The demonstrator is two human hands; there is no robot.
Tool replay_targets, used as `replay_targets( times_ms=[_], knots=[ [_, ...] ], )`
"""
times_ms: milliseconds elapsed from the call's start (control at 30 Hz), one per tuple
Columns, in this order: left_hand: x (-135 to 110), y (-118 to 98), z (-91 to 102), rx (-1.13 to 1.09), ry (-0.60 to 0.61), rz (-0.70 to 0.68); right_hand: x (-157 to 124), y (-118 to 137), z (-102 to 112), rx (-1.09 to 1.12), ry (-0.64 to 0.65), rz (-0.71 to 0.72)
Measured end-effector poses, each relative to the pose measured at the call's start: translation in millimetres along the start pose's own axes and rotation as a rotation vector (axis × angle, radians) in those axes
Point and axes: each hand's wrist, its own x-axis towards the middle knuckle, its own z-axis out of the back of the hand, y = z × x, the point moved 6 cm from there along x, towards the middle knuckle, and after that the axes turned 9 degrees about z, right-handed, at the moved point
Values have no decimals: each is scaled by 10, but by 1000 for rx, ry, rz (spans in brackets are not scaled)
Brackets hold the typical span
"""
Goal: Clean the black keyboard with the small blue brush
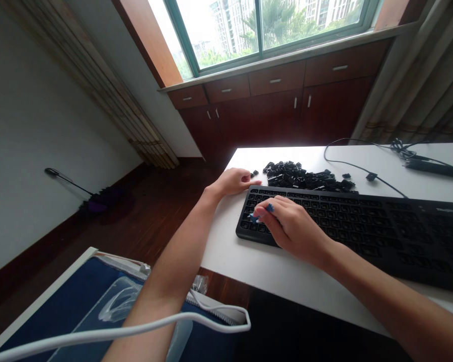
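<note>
A black keyboard (362, 226) lies across the white table, its key sockets bare of caps. Over its left end, my right hand (287, 221) is closed in a pinch on a small crumpled blue piece (254, 218); whether it is cloth or something else I cannot tell. My left hand (234, 182) rests on the table by the keyboard's far left corner, its fingers curled and one digit stretched along the back edge. Nothing shows inside those curled fingers. Behind the keyboard is a heap of loose black keycaps (305, 178).
Two single keycaps (371, 176) lie right of the heap, near a thin black cable (347, 165). A dark bar-shaped object (434, 167) lies at the back right of the white table (226, 251). A white-framed blue fabric item (79, 301) stands at the lower left.
</note>
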Motion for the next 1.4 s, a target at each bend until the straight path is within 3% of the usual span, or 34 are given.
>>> replay_targets(
  times_ms=[100,333,833,1033,1233,1400],
  knots=[
    [-9,-6,8,-1,3,16,17,43,-12,104,39,4],
    [2,35,-16,-13,-18,2,-4,-57,56,18,-94,-73],
    [-15,14,10,-11,-16,-14,10,33,-26,-177,81,79],
    [-15,9,14,-12,-17,-14,8,26,-57,-106,83,38],
    [-5,36,-2,-20,-28,-5,13,48,-31,-25,-12,53],
    [0,48,-15,-12,-34,-7,4,47,54,-83,-110,45]
  ],
)
